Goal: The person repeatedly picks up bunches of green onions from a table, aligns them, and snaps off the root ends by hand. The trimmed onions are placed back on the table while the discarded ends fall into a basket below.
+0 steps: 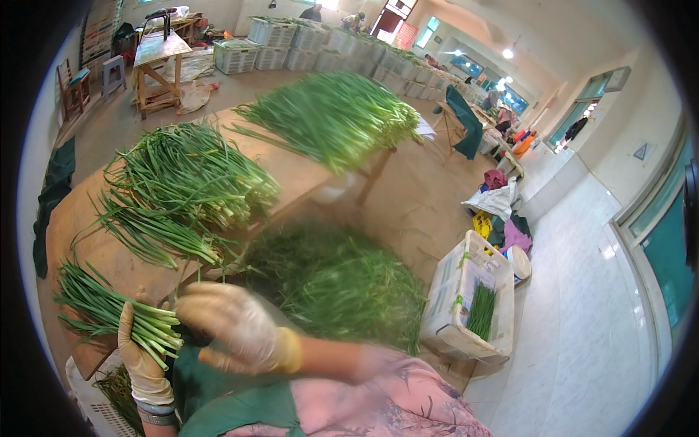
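Observation:
My left hand (136,349), in a pale glove, grips a bunch of green chive-like stalks (117,314) by its pale cut ends, at the near left corner of the wooden table (297,183). Beside those ends is my right hand (235,322), also gloved and blurred by motion; whether it pinches anything is not clear. Just beyond both hands lies a small loose bundle of stalks (158,232). Behind it rests a larger heap (196,169), and farther along the table is a big, neater pile (333,117).
A heap of loose green trimmings (338,289) sits below the table's right side. A white plastic crate (437,306) holding a green bunch stands to the right. Another white crate (82,399) is at lower left. Stacked crates (273,35) and several people are farther back.

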`<state>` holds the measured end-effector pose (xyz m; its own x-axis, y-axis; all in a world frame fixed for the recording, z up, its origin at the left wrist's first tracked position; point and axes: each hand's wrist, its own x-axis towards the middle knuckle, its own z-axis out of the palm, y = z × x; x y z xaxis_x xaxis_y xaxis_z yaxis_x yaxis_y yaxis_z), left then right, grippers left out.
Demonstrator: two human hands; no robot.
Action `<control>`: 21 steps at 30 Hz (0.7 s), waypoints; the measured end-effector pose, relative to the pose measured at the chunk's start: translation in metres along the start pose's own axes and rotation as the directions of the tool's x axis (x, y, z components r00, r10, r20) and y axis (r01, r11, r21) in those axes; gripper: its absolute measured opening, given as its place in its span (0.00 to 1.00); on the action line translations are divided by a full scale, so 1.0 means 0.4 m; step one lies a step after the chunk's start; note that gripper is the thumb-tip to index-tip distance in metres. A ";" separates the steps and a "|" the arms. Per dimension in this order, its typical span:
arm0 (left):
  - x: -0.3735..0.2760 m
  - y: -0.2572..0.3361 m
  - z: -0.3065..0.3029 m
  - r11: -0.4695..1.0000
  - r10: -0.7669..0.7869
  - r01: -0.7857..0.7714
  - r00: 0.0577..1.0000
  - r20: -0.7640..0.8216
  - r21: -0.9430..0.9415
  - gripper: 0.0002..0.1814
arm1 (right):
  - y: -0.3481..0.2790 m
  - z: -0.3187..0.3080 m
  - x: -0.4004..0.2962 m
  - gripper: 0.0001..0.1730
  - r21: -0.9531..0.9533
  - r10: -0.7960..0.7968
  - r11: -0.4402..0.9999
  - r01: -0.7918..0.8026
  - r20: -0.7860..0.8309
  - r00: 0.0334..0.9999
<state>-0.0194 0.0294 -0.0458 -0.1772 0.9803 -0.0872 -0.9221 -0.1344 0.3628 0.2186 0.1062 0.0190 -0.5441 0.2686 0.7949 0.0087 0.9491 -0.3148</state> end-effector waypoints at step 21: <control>-0.191 0.022 0.121 0.858 -0.050 0.174 0.965 -0.259 0.483 0.13 | 0.037 0.172 0.096 0.44 0.525 0.040 -0.059 -0.849 0.851 0.523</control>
<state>0.0027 -0.0396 0.0089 -0.2138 0.9149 -0.3424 -0.6557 0.1254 0.7445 0.1399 0.1192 0.0092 -0.9985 0.0387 -0.0386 0.0216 -0.3700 -0.9288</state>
